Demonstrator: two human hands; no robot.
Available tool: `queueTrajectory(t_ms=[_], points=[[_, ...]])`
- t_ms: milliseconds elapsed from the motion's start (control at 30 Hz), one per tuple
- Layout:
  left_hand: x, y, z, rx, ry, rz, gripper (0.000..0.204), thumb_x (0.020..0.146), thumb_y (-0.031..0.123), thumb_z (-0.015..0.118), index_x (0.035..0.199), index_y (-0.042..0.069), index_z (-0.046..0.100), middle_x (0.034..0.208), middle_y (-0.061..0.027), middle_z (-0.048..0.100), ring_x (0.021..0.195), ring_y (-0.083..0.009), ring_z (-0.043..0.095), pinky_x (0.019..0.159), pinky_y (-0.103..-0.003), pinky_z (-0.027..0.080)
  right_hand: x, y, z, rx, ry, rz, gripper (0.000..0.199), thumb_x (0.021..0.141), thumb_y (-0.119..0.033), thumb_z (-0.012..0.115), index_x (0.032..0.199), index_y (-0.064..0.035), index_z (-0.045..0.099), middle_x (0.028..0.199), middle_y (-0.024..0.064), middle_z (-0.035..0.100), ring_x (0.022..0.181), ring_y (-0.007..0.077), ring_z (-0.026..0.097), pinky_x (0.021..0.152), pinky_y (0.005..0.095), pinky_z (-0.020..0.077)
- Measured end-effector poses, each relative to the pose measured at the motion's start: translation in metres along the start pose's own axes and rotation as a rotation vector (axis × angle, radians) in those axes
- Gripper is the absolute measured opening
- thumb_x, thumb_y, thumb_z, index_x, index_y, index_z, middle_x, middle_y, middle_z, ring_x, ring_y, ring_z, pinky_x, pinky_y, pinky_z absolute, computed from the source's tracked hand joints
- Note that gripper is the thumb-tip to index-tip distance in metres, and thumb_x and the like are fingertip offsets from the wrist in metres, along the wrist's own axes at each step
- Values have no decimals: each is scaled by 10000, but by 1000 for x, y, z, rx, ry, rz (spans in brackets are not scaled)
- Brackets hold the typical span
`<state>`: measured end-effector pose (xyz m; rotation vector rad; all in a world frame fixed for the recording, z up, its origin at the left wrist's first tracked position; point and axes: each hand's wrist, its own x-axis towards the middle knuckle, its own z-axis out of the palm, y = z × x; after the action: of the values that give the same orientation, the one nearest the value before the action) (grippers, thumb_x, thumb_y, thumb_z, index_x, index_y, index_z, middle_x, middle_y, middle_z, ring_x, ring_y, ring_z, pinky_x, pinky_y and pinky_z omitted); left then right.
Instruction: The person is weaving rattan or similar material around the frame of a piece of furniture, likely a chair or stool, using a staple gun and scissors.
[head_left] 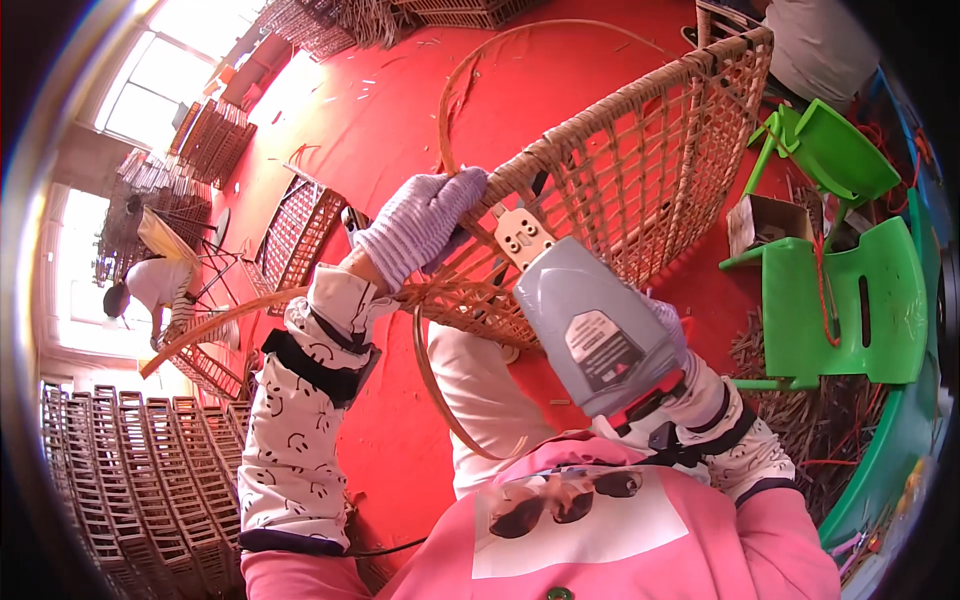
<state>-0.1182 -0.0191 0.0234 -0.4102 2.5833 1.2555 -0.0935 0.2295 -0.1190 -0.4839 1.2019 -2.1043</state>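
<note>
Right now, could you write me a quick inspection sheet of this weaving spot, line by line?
Surface: red floor, strewn with cane scraps.
Job's things: woven rattan panel held tilted; grey staple gun with its nose at the panel's wrapped edge; loose cane strip curving below.
Clutter: heap of cane offcuts; small cardboard box.
Hands: left hand, gloved, grips the panel's rim; right hand, mostly hidden behind the gun, holds it.
Cables: thin dark cord by the left sleeve.
Surroundings: green plastic chairs; stacked woven panels; another person bent over by the windows.
</note>
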Motion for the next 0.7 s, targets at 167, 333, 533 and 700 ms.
queueTrajectory(t_ms=[167, 333, 533, 700], points=[[-3, -5, -3, 14, 24, 17, 486, 925, 468, 438, 797, 21, 582, 513, -8, 478, 379, -83, 426, 360, -241, 336, 4, 4, 7, 22, 1, 26, 882, 582, -435, 806, 1260, 1, 447, 1159, 138, 548, 1023, 252, 553, 869, 380, 454], [-8, -2, -1, 45, 13, 36, 568, 909, 516, 429, 820, -11, 620, 543, -21, 463, 433, -107, 445, 409, -282, 388, 3, 4, 8, 26, 16, 29, 886, 566, -437, 813, 1252, -4, 456, 1123, 132, 559, 989, 253, 560, 847, 376, 453], [-9, -1, 2, 69, 17, 28, 579, 912, 515, 422, 832, -17, 635, 543, -30, 482, 444, -107, 454, 420, -287, 390, 2, 4, 8, 27, 22, 31, 891, 547, -440, 822, 1242, -10, 468, 1081, 126, 573, 949, 254, 568, 821, 372, 451], [-11, -3, 5, 51, 16, 32, 523, 915, 501, 435, 783, 21, 593, 527, -9, 492, 396, -83, 450, 365, -233, 360, 2, 5, 9, 31, 23, 30, 896, 531, -443, 830, 1234, -15, 477, 1045, 121, 584, 915, 255, 574, 800, 369, 450]])
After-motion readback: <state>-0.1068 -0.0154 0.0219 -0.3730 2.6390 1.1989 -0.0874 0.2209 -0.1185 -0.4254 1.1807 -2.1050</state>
